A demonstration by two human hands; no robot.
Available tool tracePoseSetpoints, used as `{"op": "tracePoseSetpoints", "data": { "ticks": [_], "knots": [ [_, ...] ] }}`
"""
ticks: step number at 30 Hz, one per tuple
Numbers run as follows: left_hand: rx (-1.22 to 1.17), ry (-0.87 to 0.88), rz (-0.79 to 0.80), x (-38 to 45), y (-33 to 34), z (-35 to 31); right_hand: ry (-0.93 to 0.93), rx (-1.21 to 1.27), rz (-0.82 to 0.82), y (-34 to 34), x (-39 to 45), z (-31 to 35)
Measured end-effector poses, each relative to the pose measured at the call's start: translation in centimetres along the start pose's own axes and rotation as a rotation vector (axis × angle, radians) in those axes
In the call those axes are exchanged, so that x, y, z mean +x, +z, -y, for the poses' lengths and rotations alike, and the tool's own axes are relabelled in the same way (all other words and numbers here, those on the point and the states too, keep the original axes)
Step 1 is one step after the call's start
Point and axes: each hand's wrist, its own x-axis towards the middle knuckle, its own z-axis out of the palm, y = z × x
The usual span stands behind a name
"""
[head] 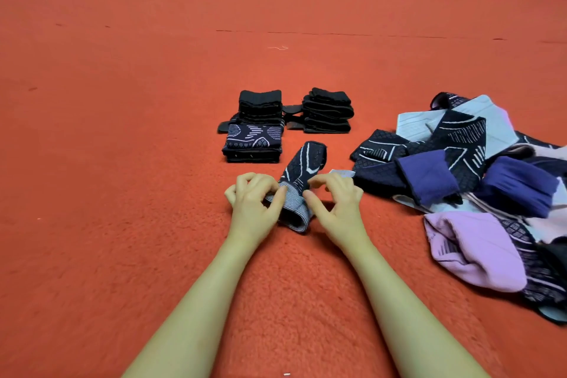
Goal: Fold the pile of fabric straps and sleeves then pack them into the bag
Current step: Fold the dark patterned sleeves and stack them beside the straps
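Sleeve [299,181] pinched at its cuff by left hand [253,198] and right hand [333,198], two stacks [254,126] folded, big pile [478,181] waiting, no bag visible.

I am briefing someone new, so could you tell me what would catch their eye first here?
First, the two hands at centre, the left hand and right hand pinching the grey cuff of a dark patterned sleeve on the red carpet. Next, the loose pile at right, then two folded stacks just beyond the hands.
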Motion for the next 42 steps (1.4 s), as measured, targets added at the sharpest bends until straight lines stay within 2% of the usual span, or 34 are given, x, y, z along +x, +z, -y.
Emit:
{"op": "tracePoseSetpoints", "data": {
  "ticks": [2, 8, 11, 16, 21, 24, 28, 31, 36, 39, 42],
  "knots": [
    [0.019, 0.007, 0.022, 0.0, -0.1, 0.1, -0.044, -0.07, 0.076, 0.1, -0.4, 0.0],
    [0.234, 0.145, 0.239, -0.4, -0.9, 1.4, -0.058, -0.215, 0.176, 0.1, -1.2, 0.0],
    [0.235, 0.165, 0.197, -0.5, -2.2, 1.9, -0.068, -0.262, 0.162, 0.0, -1.4, 0.3],
    [0.093, 0.122, 0.103, -0.1, -3.4, 1.3, -0.177, -0.312, 0.083, 0.0, -2.0, 0.6],
    [-0.017, -0.087, 0.019, -0.5, -2.8, 0.5, -0.037, -0.159, 0.02, -0.3, -1.7, 0.9],
    [0.019, -0.15, -0.039, -0.7, -2.2, 0.1, 0.048, -0.059, 0.115, -0.6, -1.8, 1.1],
    [0.038, -0.143, -0.113, -1.2, -1.4, -1.0, 0.083, -0.122, 0.189, -0.6, -1.7, 0.8],
    [-0.001, -0.189, -0.017, -1.4, -1.6, -1.6, 0.143, -0.176, 0.163, -0.2, -1.3, 0.5],
    [-0.086, -0.314, 0.23, -2.2, -2.6, -1.1, 0.278, -0.198, 0.119, -0.4, -0.8, 0.5],
    [-0.025, -0.233, 0.187, -2.1, -2.2, -0.9, 0.317, -0.218, 0.124, -0.4, -0.8, 0.8],
    [-0.033, -0.246, 0.092, -1.7, -2.0, -1.1, 0.289, -0.011, 0.17, -1.1, -1.2, 0.8]
  ]
}}
